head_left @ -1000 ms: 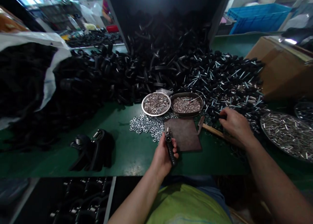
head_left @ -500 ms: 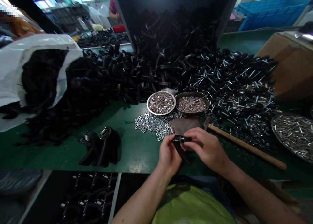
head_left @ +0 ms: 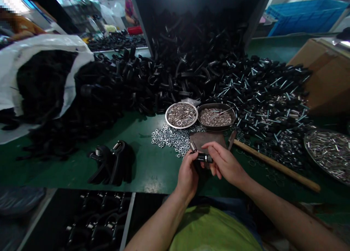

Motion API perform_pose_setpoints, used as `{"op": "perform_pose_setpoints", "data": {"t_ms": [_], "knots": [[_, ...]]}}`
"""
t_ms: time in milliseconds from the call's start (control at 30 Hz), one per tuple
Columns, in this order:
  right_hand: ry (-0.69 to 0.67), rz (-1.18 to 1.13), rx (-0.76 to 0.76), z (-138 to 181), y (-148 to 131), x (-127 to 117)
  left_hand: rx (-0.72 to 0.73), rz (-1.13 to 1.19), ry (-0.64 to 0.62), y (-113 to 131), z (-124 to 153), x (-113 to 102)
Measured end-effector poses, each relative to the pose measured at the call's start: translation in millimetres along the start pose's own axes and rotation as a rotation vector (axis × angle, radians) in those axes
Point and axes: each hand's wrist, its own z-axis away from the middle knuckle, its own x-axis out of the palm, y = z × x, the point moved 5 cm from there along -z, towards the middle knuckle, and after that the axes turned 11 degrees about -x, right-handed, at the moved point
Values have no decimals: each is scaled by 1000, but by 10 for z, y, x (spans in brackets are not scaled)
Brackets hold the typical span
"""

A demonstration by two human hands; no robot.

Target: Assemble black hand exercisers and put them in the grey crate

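My left hand [head_left: 188, 174] is closed around a black spring hand grip [head_left: 201, 157], held above the near edge of the green bench. A coiled metal spring [head_left: 193, 146] sticks up from the grip beside my left thumb. At the grip's right end, a knurled metal piece [head_left: 209, 158] shows. My right hand [head_left: 225, 163] is open just right of that end, its fingers apart and some curled below. Under and behind the hands lies a dark flat block [head_left: 207, 138]. Further left on the bench stand several black hand grips [head_left: 120, 163] with springs.
A silver bowl [head_left: 181, 126] and a dark tin [head_left: 216, 127] hold small metal parts, with loose nuts [head_left: 171, 139] in front. A hammer [head_left: 276, 165] lies at right, near knobbed screws [head_left: 262, 90]. Black handles [head_left: 175, 76] pile up behind. A box [head_left: 95, 221] of grips sits below left.
My right hand has let go of the grip's right end and its fingers have spread, uncovering the knurled piece. My left hand still holds the grip, now turned slightly.
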Motion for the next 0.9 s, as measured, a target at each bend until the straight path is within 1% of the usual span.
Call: {"op": "perform_pose_setpoints", "data": {"t_ms": [33,133,167,200,267,300,333,400,433,467,567,600,700,733,767,800,867,900], "knots": [[4,-1,-25,2,-6,-2,-10,27,22,-3,-7,-22],[82,158,-240,25,-95,-36,19,88,85,17,-26,-97],[93,178,-249,34,-92,-34,42,67,89,29,-30,-107],[78,158,-206,39,-63,-20,60,25,79,40,-33,-107],[28,67,-58,46,19,17,90,-63,52,57,-33,-95],[26,46,-27,48,33,22,105,-93,46,65,-32,-93],[37,57,-51,45,18,17,123,-113,49,75,-30,-96],[89,134,-201,36,-63,-10,162,-137,66,96,-26,-109],[108,156,-242,33,-84,-20,176,-151,72,104,-24,-113],[102,137,-225,27,-71,-17,181,-172,71,108,-25,-112],[49,-65,-3,15,55,15,177,-257,66,119,-27,-97],[58,-100,19,13,65,13,179,-278,79,130,-25,-97],[127,-139,-56,-14,6,10,179,-327,103,161,-14,-87],[140,-217,-30,-25,10,37,179,-356,98,167,-8,-75],[143,-347,40,-35,36,87,198,-392,105,178,1,-68],[144,-507,138,-43,74,155,241,-432,138,200,17,-70],[175,-789,314,-52,143,283,378,-523,267,262,60,-102],[195,-867,361,-61,168,319,434,-576,330,286,76,-120]]}}
